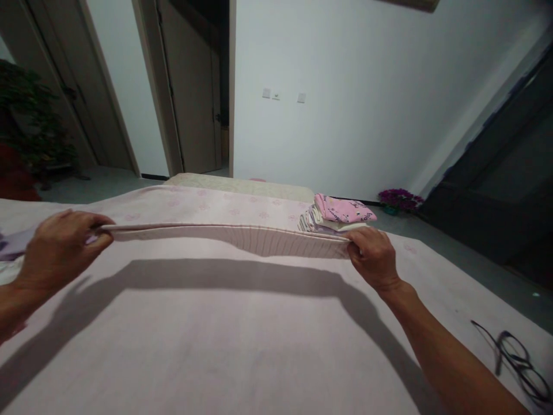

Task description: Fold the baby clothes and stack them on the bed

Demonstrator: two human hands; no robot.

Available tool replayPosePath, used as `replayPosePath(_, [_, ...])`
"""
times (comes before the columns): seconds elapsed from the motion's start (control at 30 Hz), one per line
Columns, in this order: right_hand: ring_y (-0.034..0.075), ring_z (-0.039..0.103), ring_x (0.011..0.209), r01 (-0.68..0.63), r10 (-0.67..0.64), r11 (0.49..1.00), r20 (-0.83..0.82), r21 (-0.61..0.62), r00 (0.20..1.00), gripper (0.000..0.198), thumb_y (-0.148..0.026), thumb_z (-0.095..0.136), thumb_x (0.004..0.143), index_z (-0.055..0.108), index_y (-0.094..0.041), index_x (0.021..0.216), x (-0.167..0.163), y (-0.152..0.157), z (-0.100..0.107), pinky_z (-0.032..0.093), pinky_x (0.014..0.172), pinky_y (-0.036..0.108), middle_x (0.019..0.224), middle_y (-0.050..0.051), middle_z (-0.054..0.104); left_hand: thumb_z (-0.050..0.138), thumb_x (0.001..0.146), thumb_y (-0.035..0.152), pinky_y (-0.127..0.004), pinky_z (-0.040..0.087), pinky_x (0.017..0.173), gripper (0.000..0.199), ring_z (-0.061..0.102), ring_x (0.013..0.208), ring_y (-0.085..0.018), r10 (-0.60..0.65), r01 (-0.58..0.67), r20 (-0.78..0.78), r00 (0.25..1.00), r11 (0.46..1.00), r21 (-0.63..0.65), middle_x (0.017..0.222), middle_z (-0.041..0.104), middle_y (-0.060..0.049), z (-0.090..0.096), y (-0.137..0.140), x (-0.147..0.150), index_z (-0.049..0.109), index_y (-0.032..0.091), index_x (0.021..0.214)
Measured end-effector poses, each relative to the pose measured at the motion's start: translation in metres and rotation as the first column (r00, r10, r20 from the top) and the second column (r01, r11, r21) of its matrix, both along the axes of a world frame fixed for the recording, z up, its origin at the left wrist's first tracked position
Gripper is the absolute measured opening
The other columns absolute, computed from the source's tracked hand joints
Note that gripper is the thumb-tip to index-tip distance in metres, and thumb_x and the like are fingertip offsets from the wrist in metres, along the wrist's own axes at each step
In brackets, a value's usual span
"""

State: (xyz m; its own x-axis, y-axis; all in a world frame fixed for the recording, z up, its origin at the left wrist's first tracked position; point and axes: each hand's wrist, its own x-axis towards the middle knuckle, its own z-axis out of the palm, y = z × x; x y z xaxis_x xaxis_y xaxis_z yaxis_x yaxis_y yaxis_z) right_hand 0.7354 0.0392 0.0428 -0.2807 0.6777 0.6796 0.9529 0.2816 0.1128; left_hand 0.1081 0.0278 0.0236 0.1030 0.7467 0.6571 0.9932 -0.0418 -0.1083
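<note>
Between my two hands a striped pale pink cloth is stretched out, folded into a long narrow strip and held above the bed. My left hand pinches its left end, fingers closed. At the other end my right hand grips the corner, thumb and fingers pressed together. The strip casts a long shadow on the pale pink bedsheet. Just behind my right hand sits a stack of folded cloths, topped by a bright pink printed cloth. What garment or linen the strip is cannot be made out.
Dark-framed eyeglasses lie on the sheet at the right. Light purple and white fabric is partly hidden behind my left hand. Beyond the bed stand a purple flower pot, a leafy plant and a door.
</note>
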Motion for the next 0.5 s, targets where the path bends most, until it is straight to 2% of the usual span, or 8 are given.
replayPosePath(0.07, [0.026,0.056,0.100,-0.022,0.022,1.000,0.020,0.019,1.000,0.026,-0.015,0.048,0.089,0.070,-0.023,0.097,0.003,-0.007,-0.011,0.037,0.091,0.040,0.099,0.009,0.069,0.037,0.093,0.042,-0.039,0.038,0.105,0.032,0.057,0.097,-0.023,0.011,-0.011,0.012,1.000,1.000,0.017,0.096,0.063,-0.007,-0.014,0.001,0.000,0.057,0.019,0.101])
replayPosePath(0.13, [0.024,0.057,0.098,-0.111,0.114,0.993,0.077,-0.037,0.991,0.027,-0.014,0.047,0.090,0.071,-0.024,0.099,0.007,-0.020,-0.034,0.039,0.091,0.039,0.098,0.007,0.070,0.039,0.092,0.040,-0.041,0.037,0.107,0.029,0.058,0.098,-0.023,-0.047,0.047,0.008,0.999,0.998,-0.043,0.097,0.065,-0.006,-0.039,-0.004,-0.004,0.058,0.020,0.100])
replayPosePath(0.23, [0.022,0.058,0.093,-0.250,0.294,0.930,0.135,-0.268,0.946,0.027,-0.012,0.047,0.091,0.070,-0.023,0.101,0.011,-0.041,-0.074,0.041,0.088,0.036,0.099,0.008,0.070,0.046,0.088,0.035,-0.047,0.031,0.112,0.021,0.063,0.096,-0.024,-0.147,0.148,0.019,0.989,0.962,-0.229,0.098,0.070,-0.005,-0.080,-0.014,-0.011,0.060,0.022,0.096])
replayPosePath(0.3, [0.022,0.058,0.094,-0.279,0.344,0.877,0.104,-0.391,0.933,0.026,-0.011,0.048,0.090,0.069,-0.021,0.101,0.011,-0.051,-0.090,0.042,0.087,0.036,0.101,0.009,0.070,0.048,0.084,0.032,-0.049,0.028,0.114,0.019,0.065,0.096,-0.024,-0.166,0.174,0.050,0.985,0.928,-0.331,0.100,0.072,-0.005,-0.097,-0.019,-0.013,0.062,0.023,0.095])
replayPosePath(0.37, [0.023,0.058,0.096,-0.266,0.327,0.854,0.062,-0.448,0.943,0.026,-0.009,0.050,0.086,0.068,-0.020,0.101,0.007,-0.058,-0.093,0.042,0.089,0.037,0.102,0.009,0.069,0.048,0.082,0.030,-0.051,0.028,0.113,0.022,0.066,0.097,-0.026,-0.140,0.155,0.067,0.988,0.907,-0.392,0.101,0.073,-0.006,-0.102,-0.023,-0.012,0.064,0.023,0.095])
replayPosePath(0.5, [0.023,0.058,0.096,-0.238,0.282,0.821,0.007,-0.518,0.959,0.029,-0.006,0.052,0.074,0.067,-0.021,0.094,-0.013,-0.063,-0.073,0.040,0.093,0.039,0.097,0.006,0.068,0.048,0.078,0.028,-0.057,0.022,0.115,0.029,0.064,0.108,-0.029,-0.072,0.091,0.061,0.996,0.888,-0.451,0.110,0.072,-0.008,-0.092,-0.029,0.000,0.068,0.023,0.100])
